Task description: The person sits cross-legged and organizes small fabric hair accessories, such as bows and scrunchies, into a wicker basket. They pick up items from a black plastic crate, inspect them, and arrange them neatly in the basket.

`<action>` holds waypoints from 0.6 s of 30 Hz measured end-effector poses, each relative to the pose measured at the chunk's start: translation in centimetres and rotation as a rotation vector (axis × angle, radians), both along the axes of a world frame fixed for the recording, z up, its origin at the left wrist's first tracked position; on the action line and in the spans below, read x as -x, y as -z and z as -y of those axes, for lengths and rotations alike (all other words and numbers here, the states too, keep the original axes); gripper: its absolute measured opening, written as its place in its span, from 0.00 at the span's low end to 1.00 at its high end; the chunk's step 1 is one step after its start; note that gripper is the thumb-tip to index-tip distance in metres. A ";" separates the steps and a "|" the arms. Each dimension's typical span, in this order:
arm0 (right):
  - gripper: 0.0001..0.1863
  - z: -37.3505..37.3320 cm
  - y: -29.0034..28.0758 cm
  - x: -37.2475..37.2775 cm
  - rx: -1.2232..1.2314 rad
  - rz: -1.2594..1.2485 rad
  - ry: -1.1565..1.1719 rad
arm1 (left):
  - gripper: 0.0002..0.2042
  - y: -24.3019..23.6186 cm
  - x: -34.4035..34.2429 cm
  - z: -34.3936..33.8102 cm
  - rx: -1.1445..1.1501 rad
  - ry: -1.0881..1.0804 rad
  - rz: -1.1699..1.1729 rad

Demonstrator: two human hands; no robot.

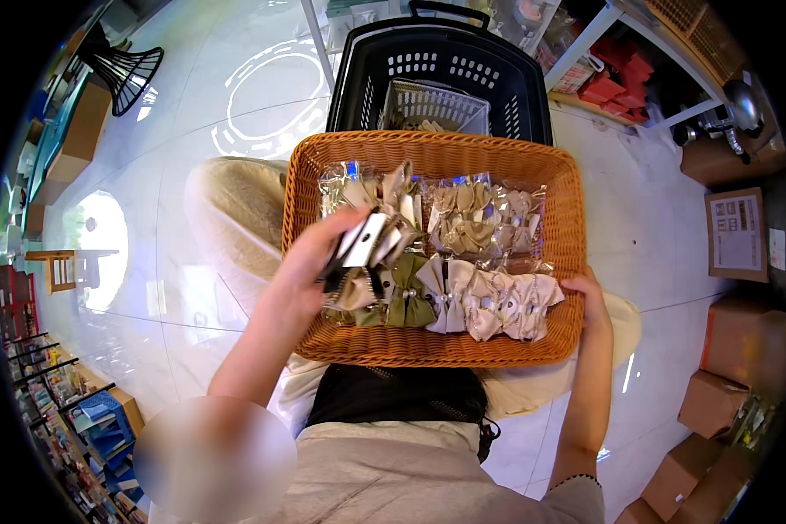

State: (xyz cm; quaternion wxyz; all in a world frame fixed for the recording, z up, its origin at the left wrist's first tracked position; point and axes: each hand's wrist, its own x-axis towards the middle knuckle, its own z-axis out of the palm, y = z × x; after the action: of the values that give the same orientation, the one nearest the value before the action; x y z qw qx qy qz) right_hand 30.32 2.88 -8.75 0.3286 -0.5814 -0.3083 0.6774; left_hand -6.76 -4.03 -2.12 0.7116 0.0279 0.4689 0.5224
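Note:
An orange-brown wicker basket (437, 354) rests across my lap. My right hand (589, 301) is closed round its right rim. Over the basket's left side, my left hand (310, 253) is closed on a bunch of hair bows (371, 253) in beige and black, with a white card showing among them; the fingertips are partly hidden. Inside the basket, olive green bows (408, 297), a grey bow (448, 293) and pale pink bows (506, 301) lie along the near side. Beige bows in clear plastic packets (472, 214) lie along the far side.
Just beyond the basket stands a black plastic basket (349, 96) with a grey perforated bin (454, 109) inside. White-framed shelving (585, 44) is at the far right. Cardboard boxes (734, 236) line the right side, and stocked shelves (52, 393) the left. A black wire stand (127, 74) is far left.

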 end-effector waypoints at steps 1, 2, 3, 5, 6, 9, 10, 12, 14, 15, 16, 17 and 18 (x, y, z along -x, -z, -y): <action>0.24 -0.1 0.0 -0.1 -0.023 0.108 -0.073 | 0.12 0.4 0.0 0.3 -0.042 0.126 0.023; 0.21 -0.3 0.0 -0.2 -0.046 0.217 -0.143 | 0.13 0.6 -0.8 0.2 -0.034 0.093 0.042; 0.18 -0.3 0.1 -0.3 -0.063 0.324 -0.213 | 0.13 0.8 -1.9 0.1 -0.021 0.058 0.058; 0.12 0.7 -2.3 2.2 -0.562 0.782 -0.160 | 0.13 0.9 -3.1 -0.1 -0.043 0.054 0.124; 0.12 1.4 -3.4 3.6 -0.845 1.020 -0.054 | 0.13 0.7 -3.9 -0.2 -0.066 0.051 0.158; 0.14 4.2 -6.4 8.4 -1.040 0.713 0.017 | 0.12 2.0 -4.9 -0.2 -0.107 0.055 0.220; 0.14 5.0 -6.7 10.0 -0.984 0.566 -0.053 | 0.12 1.6 -5.9 -0.4 -0.097 0.017 0.164; 0.15 5.9 -6.7 13.3 -0.853 0.386 -0.083 | 0.13 1.4 -7.4 -0.5 -0.125 0.002 0.157; 0.15 5.9 -6.0 15.0 -0.676 0.256 -0.033 | 0.13 2.1 -7.7 -0.3 -0.103 0.072 0.281; 0.16 5.8 -4.9 15.2 -0.570 0.163 -0.021 | 0.13 2.0 -7.8 -0.2 -0.089 0.105 0.345; 0.13 5.5 -3.9 15.2 -0.570 0.155 0.018 | 0.13 1.7 -8.2 -0.1 -0.035 0.117 0.260; 0.12 5.4 -3.5 14.7 -0.507 0.126 0.041 | 0.12 1.4 -9.1 -0.2 -0.021 0.029 0.214; 0.10 5.3 -3.7 14.3 -0.443 0.095 0.057 | 0.13 1.8 -8.9 0.1 -0.018 0.065 0.177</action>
State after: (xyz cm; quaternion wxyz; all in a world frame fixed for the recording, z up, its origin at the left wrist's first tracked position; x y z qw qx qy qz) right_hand 16.00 -2.40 -5.03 0.4525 -0.5348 -0.4478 0.5556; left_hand 2.14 -4.18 -3.90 0.7666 0.0030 0.3984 0.5036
